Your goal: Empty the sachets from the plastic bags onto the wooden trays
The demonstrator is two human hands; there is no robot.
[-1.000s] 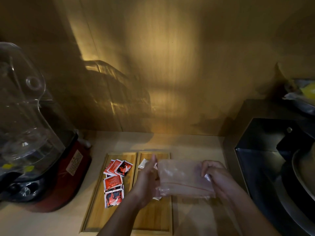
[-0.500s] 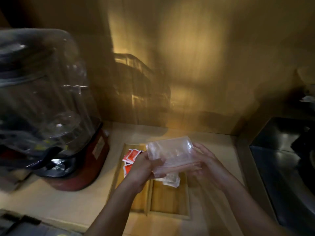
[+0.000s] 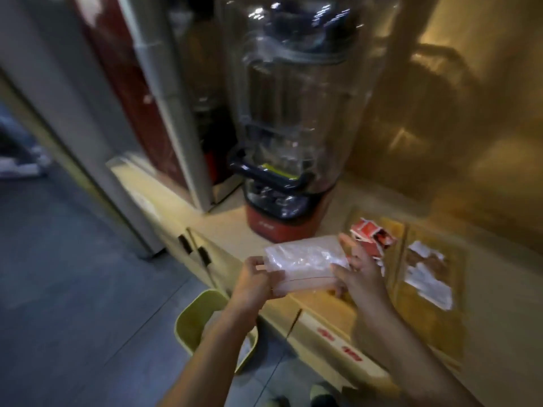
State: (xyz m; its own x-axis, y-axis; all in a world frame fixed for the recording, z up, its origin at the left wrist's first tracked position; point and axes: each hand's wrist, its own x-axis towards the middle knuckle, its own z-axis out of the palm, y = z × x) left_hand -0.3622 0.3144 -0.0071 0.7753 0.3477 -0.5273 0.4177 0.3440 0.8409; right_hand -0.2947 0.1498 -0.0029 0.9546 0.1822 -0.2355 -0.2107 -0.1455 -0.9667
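I hold a clear plastic bag (image 3: pixel 305 264) between both hands, over the counter's front edge. My left hand (image 3: pixel 255 282) pinches its left end. My right hand (image 3: pixel 357 270) grips its right end, fingers partly spread. The bag looks empty, though blur makes this uncertain. To the right lie two wooden trays side by side. The left tray (image 3: pixel 393 230) carries red sachets (image 3: pixel 371 237), partly hidden by my right hand. The right tray (image 3: pixel 458 259) carries white sachets (image 3: pixel 427 276).
A blender (image 3: pixel 293 127) with a clear jar and red base stands on the counter behind the bag. A yellow-green bin (image 3: pixel 202 318) sits on the grey floor below my left arm. A tall cabinet or fridge (image 3: pixel 141 113) rises at the left. Cabinet doors with dark handles (image 3: pixel 194 249) front the counter.
My view has swung left and down, so the floor and bin now show. Both hands have carried the bag left, off the trays to the counter edge. White sachets lie on the right tray.
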